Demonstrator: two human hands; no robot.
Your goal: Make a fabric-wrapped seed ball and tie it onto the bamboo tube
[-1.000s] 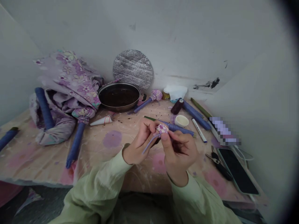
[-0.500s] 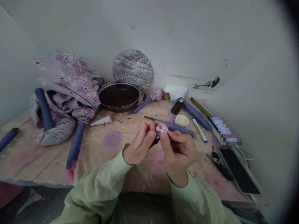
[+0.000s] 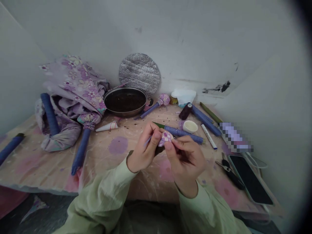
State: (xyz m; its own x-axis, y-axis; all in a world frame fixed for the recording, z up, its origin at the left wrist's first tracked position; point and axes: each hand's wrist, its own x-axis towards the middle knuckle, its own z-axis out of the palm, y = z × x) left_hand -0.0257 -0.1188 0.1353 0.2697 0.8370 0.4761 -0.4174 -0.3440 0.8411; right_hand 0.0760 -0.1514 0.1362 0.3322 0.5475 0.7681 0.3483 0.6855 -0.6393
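A small piece of purple-and-white flowered cloth (image 3: 165,138) is pinched between my two hands over the middle of the table. My left hand (image 3: 145,148) grips its left side with thumb and fingers, and a bit of thin purple cord (image 3: 147,141) shows between the fingers. The thumb and fingertips of my right hand (image 3: 186,159) press on the cloth's right side. Just beyond the hands lies a stick wrapped in purple thread (image 3: 184,133), its green end to the left. What sits inside the cloth is hidden.
A dark pan (image 3: 125,101) stands at the back near a round foil mat (image 3: 139,73). Flowered fabric (image 3: 80,81) is heaped at left. A thread spool (image 3: 185,111), a white cup (image 3: 190,126), a marker (image 3: 209,136), scissors (image 3: 231,175) and a phone (image 3: 251,178) lie at right.
The flowered cloth has turned in my fingers and shows more of its patterned face. The purple cord, hanging free before, is now tucked in my left hand. The view has shifted slightly.
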